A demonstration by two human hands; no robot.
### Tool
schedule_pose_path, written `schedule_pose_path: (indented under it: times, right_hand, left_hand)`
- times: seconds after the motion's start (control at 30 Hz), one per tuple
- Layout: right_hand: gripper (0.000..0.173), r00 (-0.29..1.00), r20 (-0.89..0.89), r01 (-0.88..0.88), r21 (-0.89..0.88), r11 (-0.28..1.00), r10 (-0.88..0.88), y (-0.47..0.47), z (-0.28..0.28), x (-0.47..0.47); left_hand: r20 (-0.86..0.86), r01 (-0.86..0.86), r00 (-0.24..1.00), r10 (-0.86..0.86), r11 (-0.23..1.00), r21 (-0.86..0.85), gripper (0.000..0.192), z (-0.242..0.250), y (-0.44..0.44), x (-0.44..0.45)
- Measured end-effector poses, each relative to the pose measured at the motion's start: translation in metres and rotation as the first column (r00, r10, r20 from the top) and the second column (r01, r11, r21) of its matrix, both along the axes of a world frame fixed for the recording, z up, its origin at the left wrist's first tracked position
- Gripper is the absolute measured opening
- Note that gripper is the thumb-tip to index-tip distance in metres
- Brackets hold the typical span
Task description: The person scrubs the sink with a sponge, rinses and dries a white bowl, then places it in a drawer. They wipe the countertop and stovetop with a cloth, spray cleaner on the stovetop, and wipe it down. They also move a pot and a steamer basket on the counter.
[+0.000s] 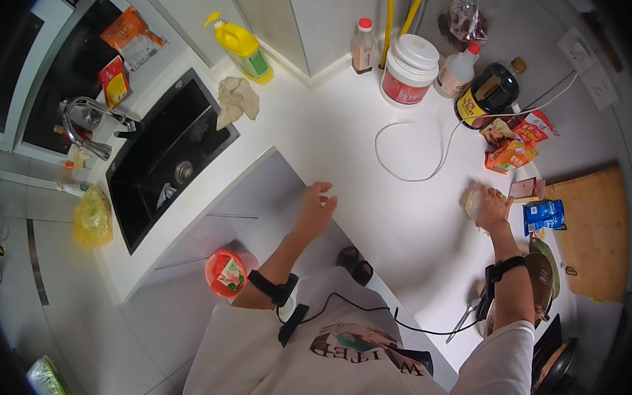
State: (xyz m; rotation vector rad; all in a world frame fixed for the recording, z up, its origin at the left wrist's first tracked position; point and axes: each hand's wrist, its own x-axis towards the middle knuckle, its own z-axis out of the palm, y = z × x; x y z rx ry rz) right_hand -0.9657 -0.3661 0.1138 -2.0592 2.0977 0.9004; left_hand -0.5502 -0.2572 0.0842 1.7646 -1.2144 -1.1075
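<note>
My right hand (pixel 491 207) presses on a pale, crumpled cloth (pixel 474 203) at the right of the white countertop (pixel 357 157). Most of the cloth is hidden under the fingers. My left hand (pixel 317 205) hangs over the counter's front edge with its fingers loosely bent and nothing in it. A white cable (pixel 376 151) lies in a loop on the counter between the hands and the wall. Close to my right hand are a small pink box (pixel 527 189) and a blue packet (pixel 544 215). A second beige cloth (pixel 238 100) is bunched by the sink.
The black sink (pixel 152 131) with a chrome faucet (pixel 80 137) is at left, a yellow pump bottle (pixel 245 52) behind it. A white tub (pixel 407 72), a dark sauce bottle (pixel 486 97) and food packets (pixel 510 155) line the wall. A red bin (pixel 226 273) stands below.
</note>
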Motion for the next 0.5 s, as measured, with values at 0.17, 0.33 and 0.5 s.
schedule_pose_path:
  times: [0.17,0.33,0.5]
  right_hand:
    - [0.109,1.000,0.027,-0.011,-0.067,0.998,0.013,0.013,0.003,-0.008]
    - [0.116,0.993,0.102,0.062,-0.082,0.995,-0.054,0.030,0.005,-0.014]
    - [0.119,0.990,0.086,0.126,-0.148,0.981,-0.114,0.042,0.004,-0.004]
  left_hand:
    - [0.194,-0.002,0.981,0.012,0.999,-0.051,0.037,0.007,0.015,0.019]
    - [0.285,-0.111,0.941,0.183,0.962,-0.250,0.043,0.013,-0.008,0.059]
    - [0.372,-0.158,0.865,0.335,0.888,-0.433,0.054,0.003,-0.058,0.131]
